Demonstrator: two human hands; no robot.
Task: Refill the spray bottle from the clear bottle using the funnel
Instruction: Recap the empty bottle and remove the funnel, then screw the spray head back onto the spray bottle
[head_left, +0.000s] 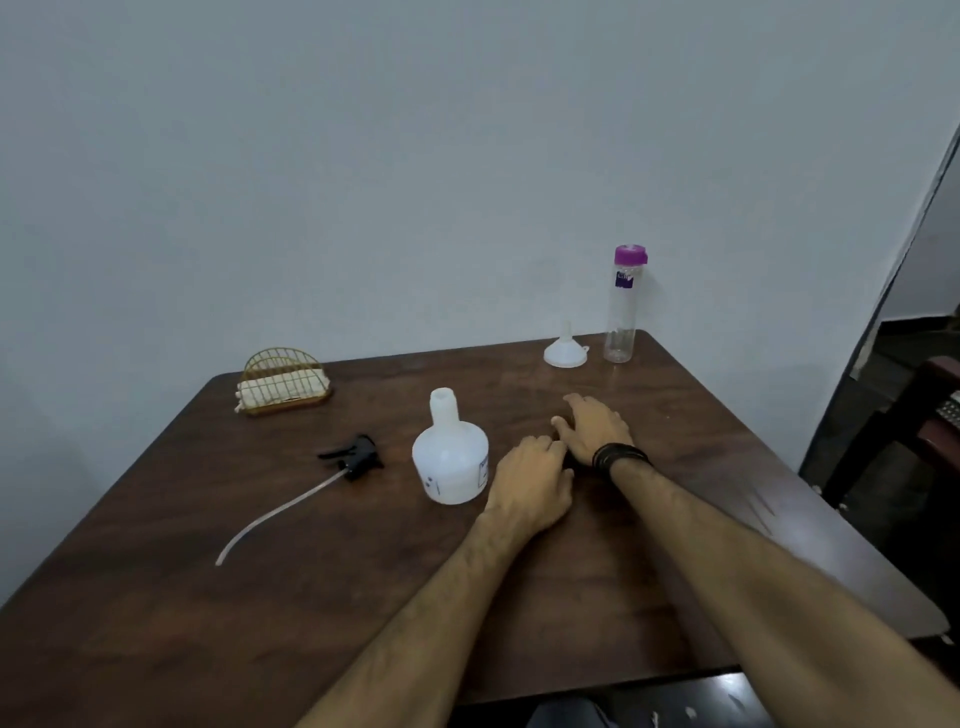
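Note:
A white squat spray bottle (450, 457) stands upright mid-table with its neck open. Its black trigger head (355, 456), with a long clear dip tube, lies on the table to the left. A white funnel (565, 349) rests upside down, spout up, near the far right corner. Just right of the funnel stands the tall clear bottle (622, 317) with a purple cap. My left hand (531, 483) rests on the table just right of the spray bottle, fingers loosely curled, holding nothing. My right hand (593, 427) lies flat beside it with fingers spread; dark bands circle its wrist.
A gold wire napkin holder (283, 382) with napkins stands at the far left of the dark wooden table (208, 597). A pale wall rises behind. Dark furniture (914, 415) sits past the table's right edge.

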